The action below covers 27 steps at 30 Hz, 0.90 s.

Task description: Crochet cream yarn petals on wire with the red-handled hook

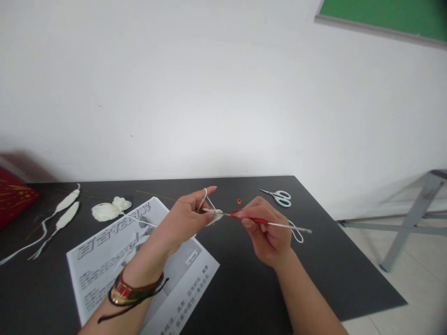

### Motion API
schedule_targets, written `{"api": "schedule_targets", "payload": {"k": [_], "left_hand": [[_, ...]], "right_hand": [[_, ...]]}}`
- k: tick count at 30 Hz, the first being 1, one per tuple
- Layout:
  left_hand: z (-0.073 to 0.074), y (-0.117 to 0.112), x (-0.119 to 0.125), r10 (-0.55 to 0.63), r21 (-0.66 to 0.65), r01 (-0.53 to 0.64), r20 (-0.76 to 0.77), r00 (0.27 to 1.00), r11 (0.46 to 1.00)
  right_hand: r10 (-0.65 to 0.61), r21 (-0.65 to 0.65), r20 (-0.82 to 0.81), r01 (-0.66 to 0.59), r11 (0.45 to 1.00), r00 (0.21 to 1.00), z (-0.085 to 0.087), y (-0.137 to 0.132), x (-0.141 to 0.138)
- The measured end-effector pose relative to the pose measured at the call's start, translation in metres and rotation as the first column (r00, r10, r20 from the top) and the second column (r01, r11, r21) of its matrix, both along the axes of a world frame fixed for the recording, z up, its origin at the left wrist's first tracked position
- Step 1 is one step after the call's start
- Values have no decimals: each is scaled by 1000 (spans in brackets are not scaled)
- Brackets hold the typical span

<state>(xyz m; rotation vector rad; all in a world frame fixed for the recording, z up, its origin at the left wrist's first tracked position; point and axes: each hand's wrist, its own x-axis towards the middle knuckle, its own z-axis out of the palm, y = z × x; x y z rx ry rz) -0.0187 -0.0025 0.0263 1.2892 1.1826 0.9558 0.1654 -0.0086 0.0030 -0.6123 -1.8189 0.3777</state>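
My left hand [186, 216] pinches a small white crocheted piece [215, 215], with white yarn [206, 197] looped over the raised index finger. My right hand [267, 232] grips a crochet hook with a red handle [256, 220]; its metal tip points left into the white piece. A loose yarn end loops near the hook's rear end. The yarn trails left to a white yarn ball [106, 211] on the black table [244, 270]. A printed instruction sheet [104, 256] lies under my left forearm, which wears a gold and red bracelet.
White-handled scissors [281, 197] and a small orange stitch marker [239, 201] lie on the far side of the table. Two white crocheted petals [66, 209] lie at the left. A red cloth [12, 197] sits at the left edge. A metal frame [412, 218] stands right.
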Motion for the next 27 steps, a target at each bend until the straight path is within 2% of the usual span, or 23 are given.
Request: {"api": "schedule_targets", "payload": {"k": [4, 9, 13, 18, 23, 27], "left_hand": [[-10, 5, 0, 126, 83, -120, -72, 989, 989], [-18, 7, 2, 249, 223, -215, -140, 958, 951], [-13, 3, 7, 276, 253, -260, -28, 961, 932], [-6, -2, 9, 275, 182, -317, 221, 936, 931], [-3, -4, 10, 197, 85, -252, 405, 893, 964], [-3, -4, 10, 171, 46, -218, 475, 863, 975]], "right_hand": [[-19, 216, 140, -12, 976, 990, -8, 2, -8], [-67, 331, 234, -14, 944, 970, -19, 6, -11], [-94, 336, 154, 38, 941, 984, -21, 8, -10], [-67, 322, 104, 30, 946, 992, -20, 9, -9], [-31, 247, -23, 36, 968, 999, -16, 10, -10], [4, 164, -80, 9, 986, 997, -11, 8, -11]]}}
